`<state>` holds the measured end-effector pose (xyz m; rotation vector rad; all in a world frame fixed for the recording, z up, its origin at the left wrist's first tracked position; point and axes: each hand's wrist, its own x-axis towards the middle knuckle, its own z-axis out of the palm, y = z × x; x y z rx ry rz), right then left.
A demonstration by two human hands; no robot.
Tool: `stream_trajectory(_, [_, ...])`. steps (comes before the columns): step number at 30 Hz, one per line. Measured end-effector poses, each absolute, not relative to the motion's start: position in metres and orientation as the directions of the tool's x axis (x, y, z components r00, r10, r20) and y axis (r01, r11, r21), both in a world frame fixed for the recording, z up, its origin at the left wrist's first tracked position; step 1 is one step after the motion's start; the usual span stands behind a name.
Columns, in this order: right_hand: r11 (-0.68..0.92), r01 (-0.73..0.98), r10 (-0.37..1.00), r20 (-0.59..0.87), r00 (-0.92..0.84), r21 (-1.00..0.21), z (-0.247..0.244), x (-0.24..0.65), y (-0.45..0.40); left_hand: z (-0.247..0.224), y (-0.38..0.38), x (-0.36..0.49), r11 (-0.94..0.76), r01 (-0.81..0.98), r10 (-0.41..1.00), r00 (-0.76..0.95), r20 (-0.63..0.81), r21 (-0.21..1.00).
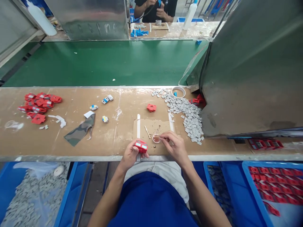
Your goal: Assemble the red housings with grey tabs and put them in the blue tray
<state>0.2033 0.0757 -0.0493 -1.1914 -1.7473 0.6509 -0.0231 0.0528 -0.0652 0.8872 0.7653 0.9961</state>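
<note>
My left hand [129, 155] is closed round a red plastic toy part [141, 147] with pale window-like patches, held at the table's front edge. Over a small round dish [156, 138], my right hand [174, 146] pinches a thin stick-like tool [159, 137] whose tip reaches the dish. Beside the dish, on a cardboard sheet [151, 123] taped at both sides, lies a short pale stick [147, 131]. Farther back sits another red part [151, 107]. Small grey flat pieces [193, 118] are heaped to the right.
Red parts [39, 104] are piled at left, near a camouflage cloth [81, 129]. A tape roll [178, 92] lies by the grey pieces. A metal panel [251, 69] blocks the right side. Beyond the table runs a green belt [106, 63]; across it works another person [156, 12]. Blue bins [260, 189] stand below.
</note>
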Motion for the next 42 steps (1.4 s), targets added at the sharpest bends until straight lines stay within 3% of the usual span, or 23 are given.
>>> stream_trajectory(5, [0.406, 0.410, 0.899, 0.438, -0.017, -0.817, -0.053, 0.198, 0.077, -0.066, 0.059, -0.026, 0.129, -0.259, 0.928, 0.371, -0.025, 0.957])
stream_trajectory(8, [0.298, 0.329, 0.932, 0.347, 0.101, -0.896, -0.061, 0.198, 0.071, -0.066, 0.066, -0.029, -0.020, -0.170, 0.957, 0.283, 0.068, 0.985])
stream_trajectory(13, [0.080, 0.134, 0.956, 0.114, 0.270, -0.988, -0.075, 0.199, 0.065, -0.066, 0.067, -0.029, -0.109, 0.015, 0.955, 0.280, 0.100, 0.994])
stream_trajectory(19, [0.103, 0.045, 0.956, 0.112, 0.270, -0.994, -0.056, 0.191, 0.053, -0.063, 0.062, -0.024, -0.202, 0.199, 0.944, 0.300, 0.137, 0.959])
stream_trajectory(27, [0.270, 0.274, 0.954, 0.294, 0.052, -0.923, -0.031, 0.169, 0.039, -0.061, 0.060, -0.021, -0.202, 0.237, 0.941, 0.315, 0.121, 0.950])
stream_trajectory(33, [0.363, 0.354, 0.922, 0.388, -0.002, -0.862, -0.037, 0.166, 0.041, -0.061, 0.059, -0.021, -0.213, 0.254, 0.938, 0.323, 0.125, 0.943])
stream_trajectory(42, [0.372, 0.487, 0.918, 0.391, -0.067, -0.790, -0.034, 0.171, 0.038, -0.062, 0.057, -0.021, -0.227, 0.278, 0.937, 0.323, 0.132, 0.933])
